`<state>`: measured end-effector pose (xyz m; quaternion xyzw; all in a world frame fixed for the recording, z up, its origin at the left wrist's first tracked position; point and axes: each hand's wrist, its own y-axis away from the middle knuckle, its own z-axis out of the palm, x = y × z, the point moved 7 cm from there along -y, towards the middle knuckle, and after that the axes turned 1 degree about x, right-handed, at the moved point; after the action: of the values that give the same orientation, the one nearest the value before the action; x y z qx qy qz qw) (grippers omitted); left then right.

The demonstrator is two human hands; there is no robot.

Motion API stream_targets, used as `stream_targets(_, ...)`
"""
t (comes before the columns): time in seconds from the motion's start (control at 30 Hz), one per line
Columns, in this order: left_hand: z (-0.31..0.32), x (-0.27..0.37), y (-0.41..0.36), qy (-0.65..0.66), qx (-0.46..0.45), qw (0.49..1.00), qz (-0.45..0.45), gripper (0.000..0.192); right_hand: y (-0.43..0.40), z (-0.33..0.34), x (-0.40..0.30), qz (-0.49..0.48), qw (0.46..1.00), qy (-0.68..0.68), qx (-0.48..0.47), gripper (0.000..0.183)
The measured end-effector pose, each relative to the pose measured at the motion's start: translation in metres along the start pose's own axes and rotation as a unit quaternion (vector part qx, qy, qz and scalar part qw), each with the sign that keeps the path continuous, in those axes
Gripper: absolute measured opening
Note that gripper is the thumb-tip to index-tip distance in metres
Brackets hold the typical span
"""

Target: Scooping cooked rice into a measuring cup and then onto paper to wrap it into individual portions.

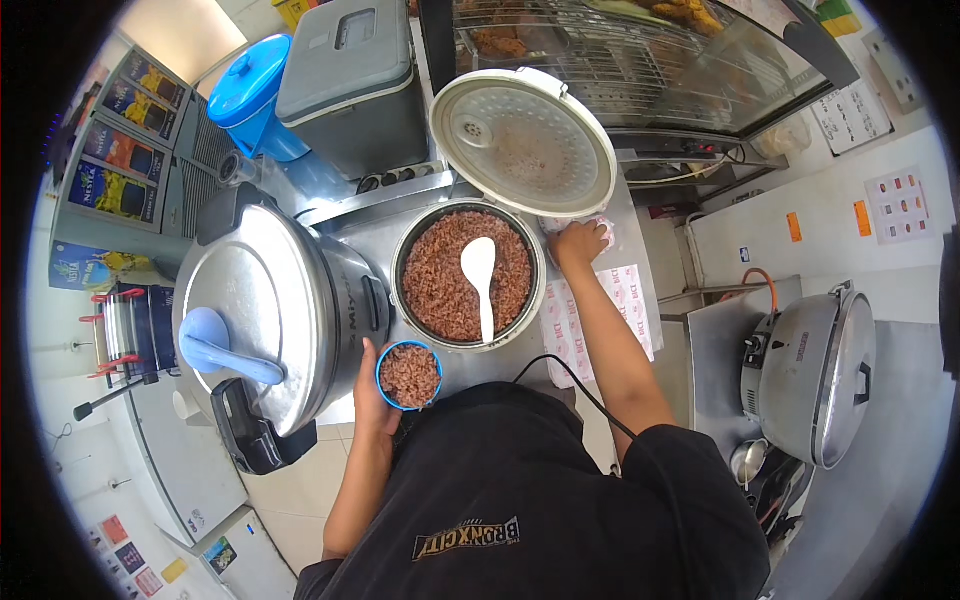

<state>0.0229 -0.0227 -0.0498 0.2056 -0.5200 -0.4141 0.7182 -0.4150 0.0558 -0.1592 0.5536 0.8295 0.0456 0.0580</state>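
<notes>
My left hand holds a blue-rimmed cup filled with reddish-brown cooked rice. It stays close to my body, between two rice cookers. The open cooker holds more of this rice, with a white rice paddle lying on top. Its pale lid is raised at the far side. Beside the lid's lower edge, my right hand reaches over printed white-and-pink paper; whether the fingers grip it is hard to see. Printed wrapping sheets lie below that forearm.
A large closed metal cooker stands at left with a blue scoop on its lid. Behind are a grey cooler box, a blue-lidded jug and a glass food warmer. Another grey cooker stands right. A black cable crosses near my right arm.
</notes>
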Motion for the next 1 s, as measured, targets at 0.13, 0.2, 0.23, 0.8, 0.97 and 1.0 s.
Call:
stream_targets(0.13, -0.002, -0.005, -0.01, 0.01, -0.008, 1.0, -0.009, 0.06, -0.006, -0.004, 0.002, 0.018, 0.999, -0.004, 0.034, 0.046)
stream_targets(0.2, 0.0, -0.005, -0.013, 0.014, -0.003, 1.0, -0.008, 0.06, 0.001, -0.018, 0.007, 0.029, 0.997, -0.048, 0.049, 0.038)
stream_targets(0.23, -0.003, -0.004, -0.01, 0.017, 0.003, 1.0, -0.006, 0.06, 0.006, -0.031, 0.003, 0.023, 0.997, -0.048, 0.046, 0.038)
stream_targets(0.8, 0.016, 0.007, -0.018, 0.043, -0.039, 0.998, 0.008, 0.062, 0.189, -0.176, -0.063, -0.381, 0.877, -0.293, 0.025, 0.017)
stream_targets(0.97, -0.005, 0.006, -0.015, 0.068, -0.031, 0.997, 0.024, 0.062, 0.188, -0.156, -0.076, -0.234, 0.953, -0.163, -0.101, 0.03)
stream_targets(1.0, -0.01, 0.002, -0.012, 0.059, -0.035, 0.998, 0.004, 0.056, 0.191, -0.146, -0.08, -0.212, 0.956, -0.16, -0.128, 0.037)
